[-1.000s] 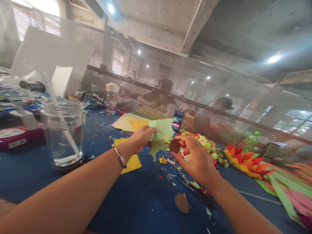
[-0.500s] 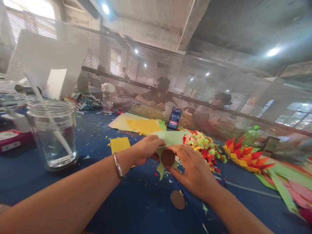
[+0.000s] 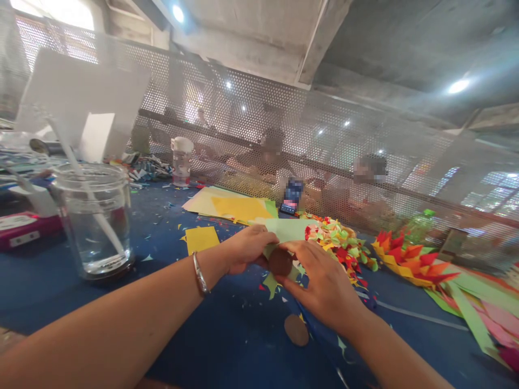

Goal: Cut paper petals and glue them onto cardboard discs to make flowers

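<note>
Brown paper disc (image 3: pixel 279 262), held just above the blue table cover (image 3: pixel 227 335) in the centre of the view and laid against the lower edge of a light green sheet (image 3: pixel 288 229). The right hand (image 3: pixel 324 283) pinches the disc between thumb and fingertips. The left hand (image 3: pixel 245 248), with a metal bracelet (image 3: pixel 200 274) at the wrist, has its fingers closed on the green sheet just beside the disc. A second brown disc (image 3: pixel 296 330) lies flat on the cover below the right hand. A yellow square (image 3: pixel 201 239) lies to the left and a heap of coloured paper scraps (image 3: pixel 338 243) to the right. A glass jar (image 3: pixel 95 219) stands well apart at far left.
</note>
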Available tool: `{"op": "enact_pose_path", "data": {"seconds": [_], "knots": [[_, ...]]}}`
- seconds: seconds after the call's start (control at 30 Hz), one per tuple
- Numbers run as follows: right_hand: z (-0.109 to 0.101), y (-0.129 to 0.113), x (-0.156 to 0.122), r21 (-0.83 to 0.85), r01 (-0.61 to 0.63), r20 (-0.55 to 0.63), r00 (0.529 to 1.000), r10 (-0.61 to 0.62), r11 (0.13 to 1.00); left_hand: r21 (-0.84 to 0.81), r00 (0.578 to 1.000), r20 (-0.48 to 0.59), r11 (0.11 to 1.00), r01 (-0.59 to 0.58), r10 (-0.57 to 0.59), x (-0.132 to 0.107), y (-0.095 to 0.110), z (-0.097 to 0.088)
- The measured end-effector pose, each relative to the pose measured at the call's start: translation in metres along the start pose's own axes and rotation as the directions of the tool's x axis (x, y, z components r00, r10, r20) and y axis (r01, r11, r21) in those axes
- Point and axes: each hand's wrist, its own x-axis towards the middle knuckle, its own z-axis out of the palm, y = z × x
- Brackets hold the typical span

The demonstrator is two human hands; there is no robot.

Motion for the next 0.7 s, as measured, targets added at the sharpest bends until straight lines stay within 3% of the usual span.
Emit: {"op": "enact_pose_path", "data": {"seconds": [0.2,0.53,0.7], "knots": [[0.0004,-0.0002,0.0004,-0.001,0.006,-0.02,1.0,-0.006,1.0,0.036,1.0,-0.005,0.999,-0.005,0.005,0.0008,-0.0004,-0.0011],[-0.0001,-0.0006,-0.001,0.026,0.048,0.024,0.999,-0.049,0.999,0.13,0.992,0.117,0.991,0.036,-0.051,0.003,0.003,-0.0056],[-0.0014,-0.0011,-0.0004,0.027,0.057,0.049,0.997,-0.058,0.998,0.133,0.988,0.13,0.989,0.065,-0.082,0.0027,0.0056,-0.0068]]}}
